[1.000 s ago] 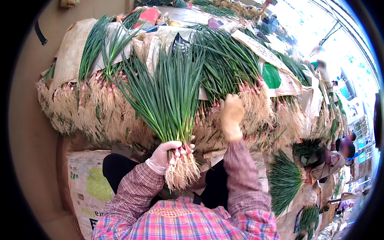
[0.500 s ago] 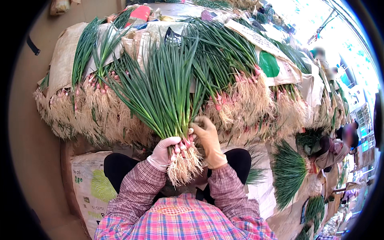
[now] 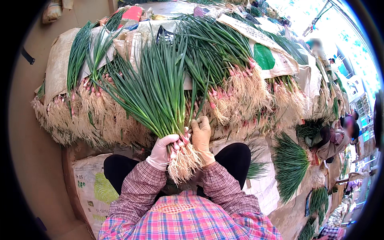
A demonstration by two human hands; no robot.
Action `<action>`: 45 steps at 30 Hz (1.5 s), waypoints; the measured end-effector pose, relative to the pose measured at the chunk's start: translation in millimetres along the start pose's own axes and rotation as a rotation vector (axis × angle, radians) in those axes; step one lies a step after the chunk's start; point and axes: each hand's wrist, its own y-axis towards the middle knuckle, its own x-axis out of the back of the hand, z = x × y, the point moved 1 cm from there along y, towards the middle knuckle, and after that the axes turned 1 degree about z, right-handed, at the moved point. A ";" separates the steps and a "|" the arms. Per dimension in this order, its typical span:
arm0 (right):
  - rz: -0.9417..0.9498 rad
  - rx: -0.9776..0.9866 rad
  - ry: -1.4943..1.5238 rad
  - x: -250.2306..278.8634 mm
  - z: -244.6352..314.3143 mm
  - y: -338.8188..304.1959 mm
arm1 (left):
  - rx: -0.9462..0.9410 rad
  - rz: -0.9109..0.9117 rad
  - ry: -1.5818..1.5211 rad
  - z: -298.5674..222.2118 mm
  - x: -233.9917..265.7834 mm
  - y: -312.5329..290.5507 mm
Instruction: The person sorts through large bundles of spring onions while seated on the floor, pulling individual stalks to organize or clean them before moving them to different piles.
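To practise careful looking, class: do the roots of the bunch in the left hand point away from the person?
No: the roots point toward the person, while the leaves fan out over the heap.

Strong daylight, source far off to the upper right of the spring onion bunch (image 3: 160, 92); the open side (image 3: 344, 44) there blown out to white-blue glare. Soft, even light on the bunch itself; roots (image 3: 184, 164) read sharp, strands separable. Dimmer below it, between the dark-trousered knees (image 3: 116, 170). Brown surface (image 3: 32, 132) well left: flat, duller. Co-worker's head (image 3: 351, 128) far right: blurred. Fisheye view, bowed toward rim, corners black.
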 end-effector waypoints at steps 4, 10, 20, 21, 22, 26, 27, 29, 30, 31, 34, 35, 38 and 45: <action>-0.023 -0.004 -0.010 0.9 -4.4 2.1 | -0.012 -0.053 -0.011 1.2 -8.4 -0.9; 0.045 0.167 -0.428 19.3 -20.2 10.0 | 0.000 -0.090 -0.068 -3.7 -1.8 -11.5; -0.104 0.642 -1.633 18.6 74.7 86.0 | 0.079 0.190 -0.327 -8.2 -13.2 -9.9; -0.106 0.750 -1.611 9.7 76.3 94.5 | 0.105 0.313 -0.341 -13.4 -12.8 -8.1; -0.064 0.783 -1.397 11.4 76.2 91.7 | 0.009 0.322 -0.254 -15.8 -14.7 -10.2; 0.136 -0.022 -0.380 19.7 85.5 39.0 | -0.115 0.220 -0.159 -9.4 -15.1 -12.2; 0.147 -0.251 -0.121 24.5 79.7 27.4 | -0.111 0.136 -0.127 -5.3 -14.4 -8.5; 0.228 -0.307 0.054 15.5 62.7 6.1 | 0.034 0.181 -0.141 -4.3 19.2 -3.9; 0.249 -0.298 0.052 11.9 40.7 3.7 | 0.108 0.235 -0.105 -3.5 50.5 -0.5; 0.251 -0.073 -0.159 6.2 28.5 1.1 | 0.090 0.225 -0.069 -1.2 47.2 -0.1; 0.124 0.007 -0.223 5.5 13.2 4.0 | 0.001 0.114 0.067 1.1 6.7 0.6; 0.161 -0.098 -0.084 3.5 14.3 7.2 | -0.075 0.019 0.131 -2.0 -12.3 -1.8; 0.091 -0.435 0.302 15.4 15.2 23.4 | -0.034 0.333 -0.204 -1.1 0.7 -4.7; 0.404 -0.113 -0.253 4.2 3.3 0.7 | -0.006 0.441 -0.322 -9.5 2.6 -12.5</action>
